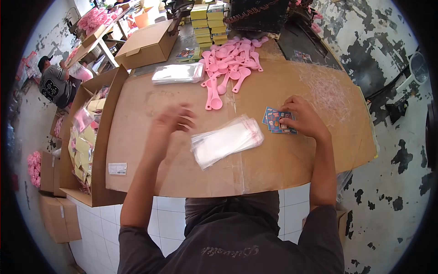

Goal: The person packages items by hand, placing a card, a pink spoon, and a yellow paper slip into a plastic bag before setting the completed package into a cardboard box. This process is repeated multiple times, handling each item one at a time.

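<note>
Blue printed cards [273, 119] lie in a small overlapping pile on the cardboard-covered table, with the fingers of my right hand [299, 118] curled over them. My left hand [175, 119] is blurred by motion above the table, left of a fanned stack of clear plastic bags [226, 140]; its fingers look spread, and nothing shows in them. Beyond the bags is a heap of pink plastic spoons [228, 61]. Another stack of clear bags [178, 73] sits to the left of that heap.
An open carton [98, 169] of packed items stands along the left edge. Card stacks [199, 23] and a closed cardboard box [147, 43] are at the back. Thin plastic strips [326, 89] lie at the right. A person [57, 82] sits far left.
</note>
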`<state>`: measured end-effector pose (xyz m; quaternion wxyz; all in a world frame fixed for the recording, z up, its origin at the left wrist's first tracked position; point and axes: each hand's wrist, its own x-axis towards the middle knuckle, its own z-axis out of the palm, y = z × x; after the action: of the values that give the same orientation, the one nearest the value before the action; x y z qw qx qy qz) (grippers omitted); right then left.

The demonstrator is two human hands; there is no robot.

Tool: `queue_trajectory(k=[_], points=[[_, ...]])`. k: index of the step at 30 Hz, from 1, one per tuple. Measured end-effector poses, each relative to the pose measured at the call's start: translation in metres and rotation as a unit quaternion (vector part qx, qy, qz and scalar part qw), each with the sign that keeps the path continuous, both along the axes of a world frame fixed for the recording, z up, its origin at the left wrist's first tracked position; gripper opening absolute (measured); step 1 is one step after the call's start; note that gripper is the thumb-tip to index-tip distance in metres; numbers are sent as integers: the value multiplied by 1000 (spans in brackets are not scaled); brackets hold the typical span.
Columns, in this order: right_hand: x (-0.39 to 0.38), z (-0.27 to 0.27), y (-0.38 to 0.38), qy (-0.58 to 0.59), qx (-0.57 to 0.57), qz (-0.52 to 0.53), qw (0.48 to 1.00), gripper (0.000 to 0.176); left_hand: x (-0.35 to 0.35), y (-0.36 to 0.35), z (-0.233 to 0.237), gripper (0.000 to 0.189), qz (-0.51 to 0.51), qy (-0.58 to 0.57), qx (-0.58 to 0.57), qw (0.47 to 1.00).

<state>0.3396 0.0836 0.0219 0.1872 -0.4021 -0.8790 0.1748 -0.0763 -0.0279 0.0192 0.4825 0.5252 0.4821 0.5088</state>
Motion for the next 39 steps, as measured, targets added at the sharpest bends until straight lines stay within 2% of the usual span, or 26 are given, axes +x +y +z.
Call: queue_trajectory(k=[1, 2, 6, 7, 13, 16, 17, 19, 21, 24, 25, 28, 30, 33, 36, 39], points=[[0, -3, 1, -1, -4, -10, 1000, 37, 17, 5, -3, 34, -22, 90, -15, 996], [1, -6, 1, -1, -9, -21, 1000, 37, 32, 7, -2, 31, -41, 212, 6, 976], [-3, -10, 4, 56, -11, -28, 998, 32, 69, 29, -19, 33, -33, 417, 132, 899], [-2, -12, 5, 68, -20, -28, 997, 30, 72, 33, -24, 34, -35, 424, 166, 889], [-6, -1, -2, 177, -109, 4, 978, 21, 76, 38, -29, 28, -36, 281, 17, 959], [-28, -5, -15, 259, -234, 60, 935, 17, 75, 34, -28, 20, -34, 224, 59, 972], [-39, -7, -21, 288, -283, 78, 911, 17, 74, 34, -28, 20, -42, 243, 64, 967], [-62, -12, -29, 239, -188, 110, 946, 15, 70, 37, -27, 19, -57, 281, 77, 955], [-73, -21, -32, 167, -131, 106, 971, 14, 67, 38, -35, 20, -38, 163, 40, 985], [-76, -23, -32, 162, -107, 103, 975, 17, 60, 40, -33, 19, -36, -12, 1, 999], [-75, -23, -31, 187, -131, 73, 971, 18, 59, 40, -28, 18, -40, -71, -9, 997], [-72, -21, -30, 251, -177, -8, 952, 20, 60, 36, -19, 19, -93, -103, -36, 990], [-76, -19, -30, 286, -175, -47, 941, 20, 64, 33, -20, 23, -113, -55, -56, 990], [-84, -14, -35, 384, -174, -66, 904, 18, 72, 25, -21, 27, -122, -14, -76, 990], [-86, -14, -37, 424, -145, -67, 891, 18, 75, 23, -21, 29, -118, -6, -83, 990], [-87, -5, -41, 316, -58, -47, 946, 20, 76, 22, -20, 28, -113, -7, -79, 990]])
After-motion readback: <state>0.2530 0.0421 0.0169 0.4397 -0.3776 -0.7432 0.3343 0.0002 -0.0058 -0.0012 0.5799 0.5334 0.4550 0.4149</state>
